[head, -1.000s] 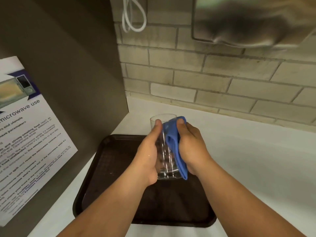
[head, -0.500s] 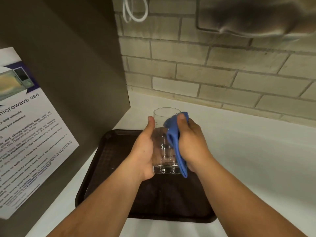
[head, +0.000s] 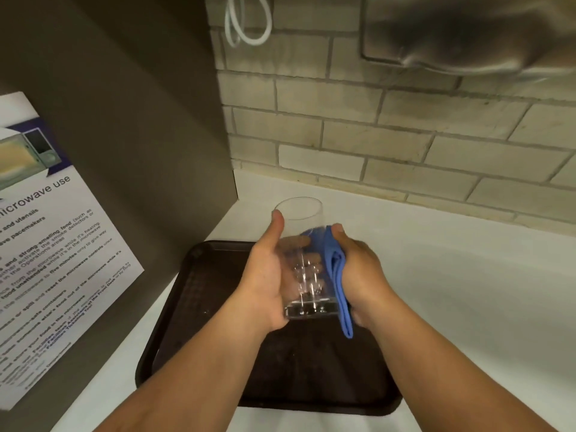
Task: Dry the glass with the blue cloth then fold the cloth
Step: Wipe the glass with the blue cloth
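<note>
Above a dark brown rectangular plastic tray (head: 199, 294), clear of its surface: one clear cylindrical drinking glass (head: 304, 260), tilted with rim away from the wearer, nothing visible inside. Left hand (head: 268, 282) wrapped round the glass's left wall, thumb up near the rim, fingers seen through the glass. Right hand (head: 358, 269) closed on a bunched blue cloth (head: 338, 279), pressing it against the glass's right wall; cloth tail hangs below the glass base. Tray lies on a white table (head: 467, 291), holding nothing that can be made out beneath the hands. Open table to the right of the tray and behind it up to the pale brick wall (head: 374, 135). Left side closed off by a grey-brown panel (head: 124, 120) carrying a printed microwave-use notice (head: 46, 260), its foot near the tray's left edge. Looped white cord (head: 246, 23) hanging on the wall at top
</note>
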